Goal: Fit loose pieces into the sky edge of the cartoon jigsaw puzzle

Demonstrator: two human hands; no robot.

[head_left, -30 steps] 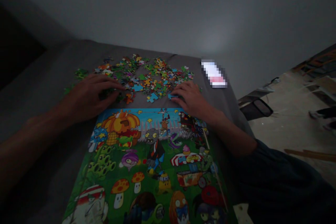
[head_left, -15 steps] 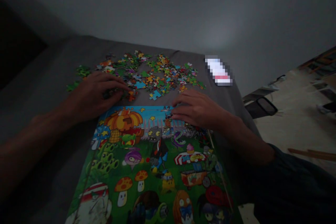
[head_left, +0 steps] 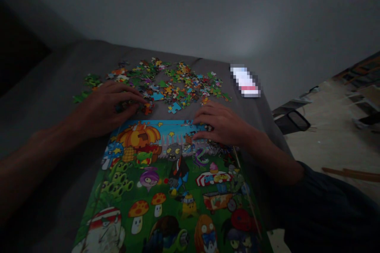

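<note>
My left hand (head_left: 108, 104) rests at the near left of a heap of jigsaw pieces (head_left: 181, 83), its fingers curled and closed around a puzzle piece mostly hidden by them. Orange puzzle pieces (head_left: 147, 107) show right at its fingertips. My right hand (head_left: 221, 123) lies over the upper right part of a cartoon picture sheet (head_left: 178, 182), fingers stretched and thumb apart, and it covers some of the print there. Between the hands, a blue puzzle piece (head_left: 174, 107) lies just beyond the sheet's top edge.
A phone with a lit, blurred screen (head_left: 246, 82) lies to the right of the heap. Grey cloth (head_left: 59, 75) spreads under everything, up to a pale wall (head_left: 178, 12). Beyond its right edge are a dark-framed object (head_left: 297, 120) and a light floor (head_left: 320, 146).
My right hand has shifted very slightly left and down, with the thumb a bit further from the fingers. The view has moved a little. My left hand stays in place.
</note>
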